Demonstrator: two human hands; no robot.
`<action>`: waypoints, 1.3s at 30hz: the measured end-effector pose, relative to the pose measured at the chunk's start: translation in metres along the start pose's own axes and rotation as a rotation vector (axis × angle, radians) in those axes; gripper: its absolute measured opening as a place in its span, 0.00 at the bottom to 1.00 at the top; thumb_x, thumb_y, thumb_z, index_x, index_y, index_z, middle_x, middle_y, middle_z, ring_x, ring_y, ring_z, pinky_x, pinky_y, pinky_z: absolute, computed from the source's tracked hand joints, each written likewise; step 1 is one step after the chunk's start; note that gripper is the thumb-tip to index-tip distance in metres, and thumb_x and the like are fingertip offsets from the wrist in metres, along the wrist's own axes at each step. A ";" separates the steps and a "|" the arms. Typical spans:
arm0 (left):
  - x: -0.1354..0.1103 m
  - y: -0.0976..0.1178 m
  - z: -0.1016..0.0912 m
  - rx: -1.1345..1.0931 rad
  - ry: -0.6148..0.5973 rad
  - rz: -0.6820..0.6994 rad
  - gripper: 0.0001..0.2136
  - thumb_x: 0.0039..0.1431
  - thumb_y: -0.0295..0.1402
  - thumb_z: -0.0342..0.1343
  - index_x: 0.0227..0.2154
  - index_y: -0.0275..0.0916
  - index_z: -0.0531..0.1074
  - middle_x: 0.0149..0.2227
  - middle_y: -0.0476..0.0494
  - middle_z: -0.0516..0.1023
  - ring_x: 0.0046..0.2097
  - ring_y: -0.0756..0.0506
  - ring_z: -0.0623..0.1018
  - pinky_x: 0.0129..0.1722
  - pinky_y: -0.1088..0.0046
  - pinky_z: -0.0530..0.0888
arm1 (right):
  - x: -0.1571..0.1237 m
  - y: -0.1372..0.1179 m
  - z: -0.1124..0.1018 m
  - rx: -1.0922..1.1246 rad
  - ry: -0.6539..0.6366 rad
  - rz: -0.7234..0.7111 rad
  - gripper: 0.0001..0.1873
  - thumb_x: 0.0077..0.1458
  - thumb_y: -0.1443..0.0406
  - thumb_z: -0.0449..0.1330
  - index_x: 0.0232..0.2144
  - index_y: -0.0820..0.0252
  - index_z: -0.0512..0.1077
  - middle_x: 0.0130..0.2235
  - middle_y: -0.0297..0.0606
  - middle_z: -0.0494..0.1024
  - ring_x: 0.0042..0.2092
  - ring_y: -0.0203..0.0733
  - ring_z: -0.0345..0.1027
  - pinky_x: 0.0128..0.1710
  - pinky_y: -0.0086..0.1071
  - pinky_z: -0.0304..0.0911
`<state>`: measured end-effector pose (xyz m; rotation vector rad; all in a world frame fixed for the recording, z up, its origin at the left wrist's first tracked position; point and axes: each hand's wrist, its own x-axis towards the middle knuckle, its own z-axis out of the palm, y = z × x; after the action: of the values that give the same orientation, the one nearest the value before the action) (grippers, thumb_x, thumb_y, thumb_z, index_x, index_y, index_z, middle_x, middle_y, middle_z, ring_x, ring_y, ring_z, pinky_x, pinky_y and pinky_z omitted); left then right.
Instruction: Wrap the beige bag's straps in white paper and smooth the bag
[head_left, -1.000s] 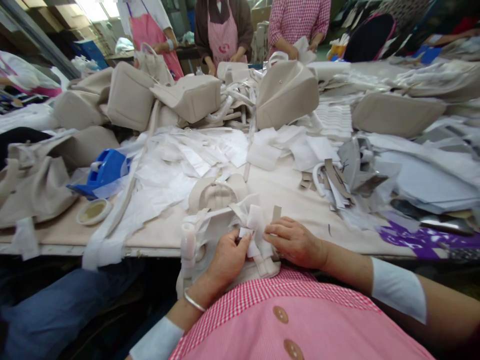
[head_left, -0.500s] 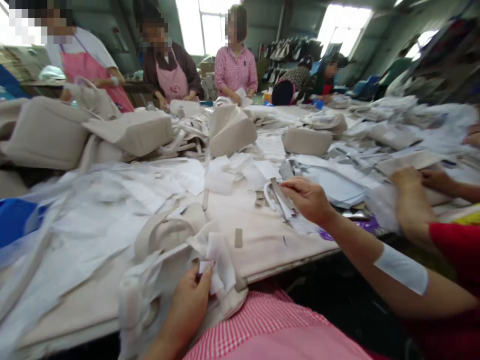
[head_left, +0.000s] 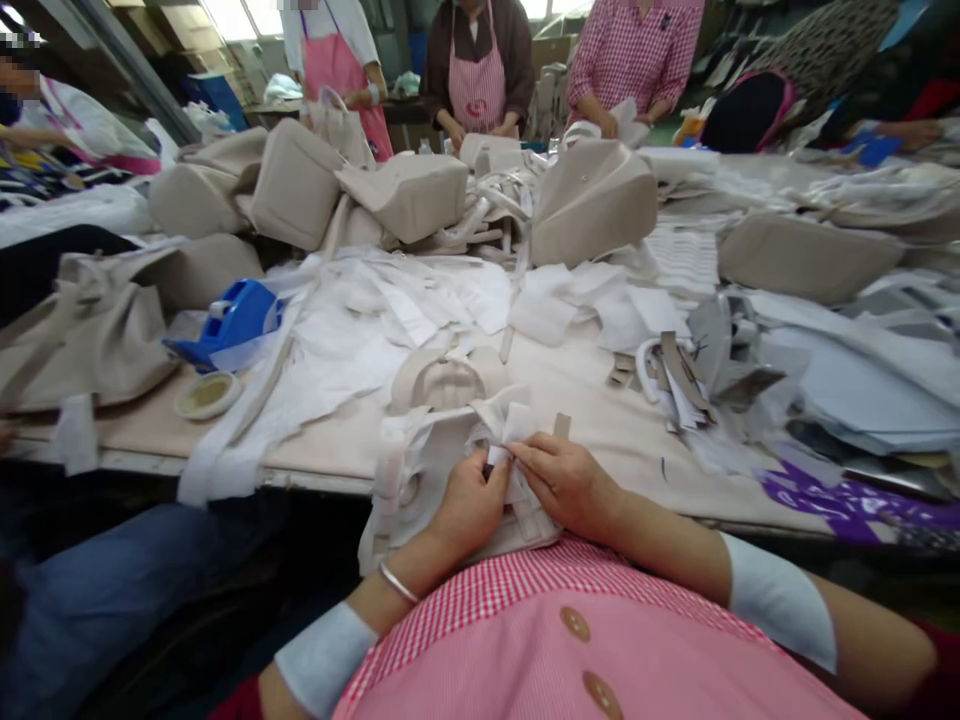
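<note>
Left hand [head_left: 472, 500] pinches white slip [head_left: 497, 456] over bag [head_left: 435, 460] at table [head_left: 615, 440] edge. Right hand [head_left: 571, 485] touches slip from other side; cannot tell whether it grips.

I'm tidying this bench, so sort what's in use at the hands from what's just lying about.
Apparently in use:
Pale bag, at both hands
Small white piece, pinched by the left hand, with the right hand at its edge

Lying about:
Blue tape dispenser
Purple sheeting
Loose white sheets
Short beige strip by the right hand, use unclear
</note>
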<state>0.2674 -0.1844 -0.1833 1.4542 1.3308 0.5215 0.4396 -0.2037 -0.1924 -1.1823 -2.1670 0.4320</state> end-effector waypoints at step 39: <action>0.019 -0.003 -0.001 0.186 -0.030 -0.043 0.19 0.59 0.47 0.46 0.39 0.38 0.73 0.34 0.43 0.81 0.35 0.41 0.79 0.35 0.68 0.74 | -0.075 0.169 -0.230 -0.247 0.850 1.019 0.13 0.56 0.63 0.58 0.35 0.70 0.77 0.24 0.38 0.76 0.26 0.38 0.67 0.27 0.32 0.65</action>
<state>0.2704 -0.1676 -0.1918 1.5743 1.4130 0.3533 0.7290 -0.1767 -0.1400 -2.0817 -0.8103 0.0121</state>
